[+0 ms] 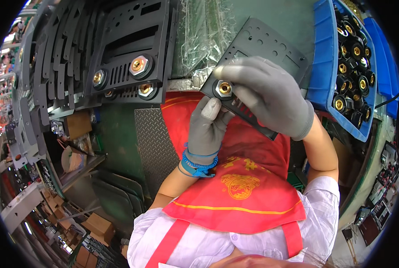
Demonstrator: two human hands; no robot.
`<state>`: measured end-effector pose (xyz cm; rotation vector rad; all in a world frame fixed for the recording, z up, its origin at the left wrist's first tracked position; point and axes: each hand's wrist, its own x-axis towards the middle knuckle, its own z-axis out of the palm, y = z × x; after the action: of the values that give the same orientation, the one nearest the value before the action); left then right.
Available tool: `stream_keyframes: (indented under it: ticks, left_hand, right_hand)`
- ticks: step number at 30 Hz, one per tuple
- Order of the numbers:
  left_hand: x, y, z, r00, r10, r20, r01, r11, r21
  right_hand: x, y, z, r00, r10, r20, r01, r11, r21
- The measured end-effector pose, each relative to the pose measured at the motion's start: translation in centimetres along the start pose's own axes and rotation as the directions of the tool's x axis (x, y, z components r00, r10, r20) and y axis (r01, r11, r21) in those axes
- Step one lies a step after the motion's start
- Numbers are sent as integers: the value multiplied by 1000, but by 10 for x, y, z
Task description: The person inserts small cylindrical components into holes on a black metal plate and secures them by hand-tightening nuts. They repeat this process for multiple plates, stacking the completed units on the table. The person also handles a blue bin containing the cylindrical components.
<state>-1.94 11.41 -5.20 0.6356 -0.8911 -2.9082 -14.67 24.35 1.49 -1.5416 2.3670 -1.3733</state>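
Gloves of grey knit are worn on both hands. A black perforated metal plate (271, 47) is held up over the red apron (235, 187), in front of the green counter (293, 18). The right hand (271, 96) is laid over the plate's lower part, its fingers (235, 73) curled closed around the near edge — the plate is gripped there. The left hand (207, 129) comes up from below; its fingers (213, 107) are bent and pressed against the plate's underside just beneath a brass-centred socket (225, 88) that sits in the plate's corner hole. Whether the left fingers pinch a part behind the plate cannot be told. A blue coiled wrist strap (199, 163) is worn on the left wrist.

To the right, a blue bin (324, 58) is filled with more black sockets with brass centres (353, 67). To the left, a finished black plate (132, 49) is laid on the counter — three brass-centred sockets are already seated in it — and it rests on a stack of similar black plates (52, 58). A clear plastic bag (204, 31) lies between that stack and the held plate. A strip of chequered metal tread plate (155, 147) is seen below the counter edge.
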Motion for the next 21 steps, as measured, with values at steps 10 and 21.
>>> stream_keyframes:
  ticks: [10, 21]
  left_hand:
    - [-9, 9, 14, 998, 33, -52, -24, 987, 157]
    - [2, 16, 12, 985, 62, -161, -13, 957, 288]
  right_hand:
    - [-18, -34, -29, 980, 201, 2, -197, 963, -185]
    - [-79, -14, -146, 689, 688, -228, -570, 319, -757]
